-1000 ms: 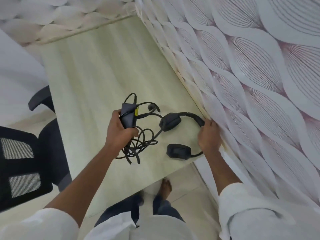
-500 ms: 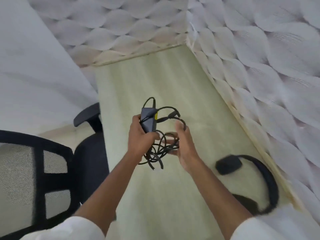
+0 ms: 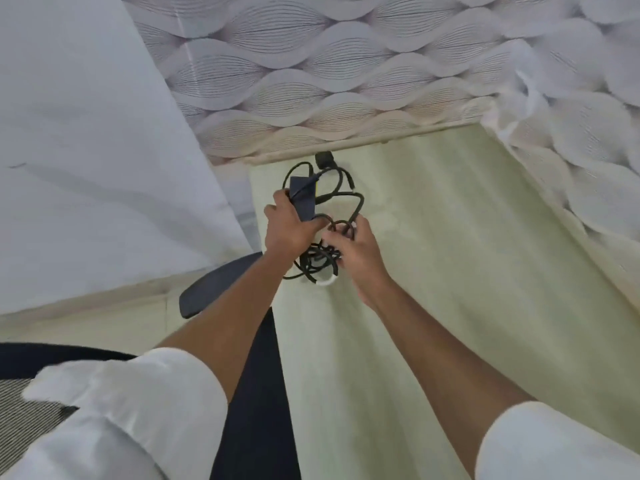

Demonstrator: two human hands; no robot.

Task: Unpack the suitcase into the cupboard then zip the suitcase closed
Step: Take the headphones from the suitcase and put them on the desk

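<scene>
Head view, left to right: chair (image 3: 214, 289), then the left hand (image 3: 289, 226) clamped on the charger (image 3: 304, 199), the right hand (image 3: 353, 251) pinching its tangled cord (image 3: 322, 261) above the pale shelf (image 3: 450, 254). Gather loose loops before setting down, probably at the back. Both arms reach forward, wrists close.

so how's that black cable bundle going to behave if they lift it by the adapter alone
Probably floppy: the cable hangs in loose tangled loops below the left hand. The adapter looks rigid, so likely the heavier end. Loops may snag, since the right hand is gathering them.
</scene>
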